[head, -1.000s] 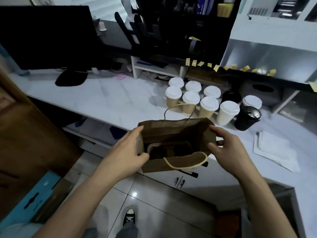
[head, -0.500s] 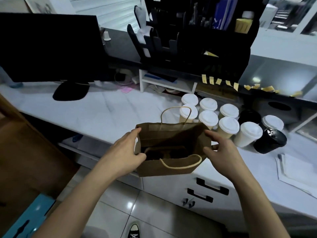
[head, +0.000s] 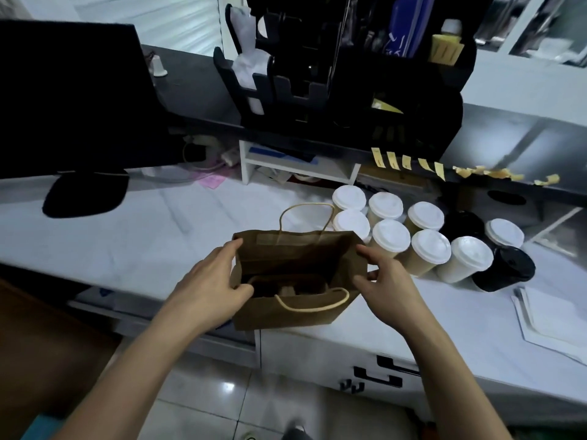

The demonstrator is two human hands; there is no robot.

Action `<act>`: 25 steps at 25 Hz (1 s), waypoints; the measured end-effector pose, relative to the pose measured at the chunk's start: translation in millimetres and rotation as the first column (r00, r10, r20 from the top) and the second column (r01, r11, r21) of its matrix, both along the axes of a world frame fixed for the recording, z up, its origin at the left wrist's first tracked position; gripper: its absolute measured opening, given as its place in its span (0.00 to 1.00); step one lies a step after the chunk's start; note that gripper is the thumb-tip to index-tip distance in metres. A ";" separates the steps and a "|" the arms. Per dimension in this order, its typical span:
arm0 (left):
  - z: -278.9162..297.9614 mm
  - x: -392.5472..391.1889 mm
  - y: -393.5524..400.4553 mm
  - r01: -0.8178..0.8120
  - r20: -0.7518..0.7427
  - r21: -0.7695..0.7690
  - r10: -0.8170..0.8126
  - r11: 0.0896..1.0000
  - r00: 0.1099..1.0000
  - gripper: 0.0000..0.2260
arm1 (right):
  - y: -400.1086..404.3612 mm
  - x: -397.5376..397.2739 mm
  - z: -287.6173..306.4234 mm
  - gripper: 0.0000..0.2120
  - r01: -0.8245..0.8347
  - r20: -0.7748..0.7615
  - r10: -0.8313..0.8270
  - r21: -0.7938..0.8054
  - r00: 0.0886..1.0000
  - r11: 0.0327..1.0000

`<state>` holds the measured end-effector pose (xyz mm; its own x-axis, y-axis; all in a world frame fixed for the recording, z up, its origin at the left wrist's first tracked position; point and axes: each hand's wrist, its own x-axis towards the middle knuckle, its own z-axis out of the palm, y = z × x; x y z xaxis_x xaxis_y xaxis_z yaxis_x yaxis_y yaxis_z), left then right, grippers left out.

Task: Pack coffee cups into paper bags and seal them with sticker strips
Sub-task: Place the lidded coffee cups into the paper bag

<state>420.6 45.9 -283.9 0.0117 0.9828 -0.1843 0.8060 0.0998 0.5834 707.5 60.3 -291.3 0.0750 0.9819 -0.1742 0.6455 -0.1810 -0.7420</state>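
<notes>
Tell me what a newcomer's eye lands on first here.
The open brown paper bag at the near edge of the white marble counter, held by the left hand and right hand at its sides. Right of it stands a cluster of white-lidded paper cups.

Hidden and cut-off parts around the paper bag (head: 295, 315)

The bag's dark interior hid its contents; only a vague cardboard shape showed. The left hand's (head: 208, 289) thumb vanished inside the bag's left wall. The monitor (head: 73, 90) was cut by the frame's left edge, white papers (head: 552, 322) by the right. A shoe (head: 293, 433) at bottom centre was blurred and cropped.
</notes>
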 end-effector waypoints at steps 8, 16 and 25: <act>-1.6 -15.7 59.8 -0.090 -0.026 -0.015 0.089 0.996 0.996 0.35 | 83.0 -22.2 -1.3 0.29 -0.076 0.011 0.076 -0.014 0.997 0.997; -1.8 -17.3 123.6 -0.143 -0.053 -0.026 0.142 0.989 0.988 0.36 | 155.1 -27.7 -1.2 0.29 -0.134 -0.037 0.133 -0.016 0.990 0.991; -16.1 -25.1 143.8 -0.080 -0.029 0.120 0.084 0.990 0.996 0.27 | 189.1 -33.9 -3.4 0.24 -0.175 -0.023 0.175 0.026 0.984 0.984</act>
<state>395.5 189.8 -300.0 -0.0746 0.9951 -0.0657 0.8173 0.0987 0.5677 673.6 249.4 -294.7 -0.1024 0.9833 -0.1505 0.6471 -0.0490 -0.7608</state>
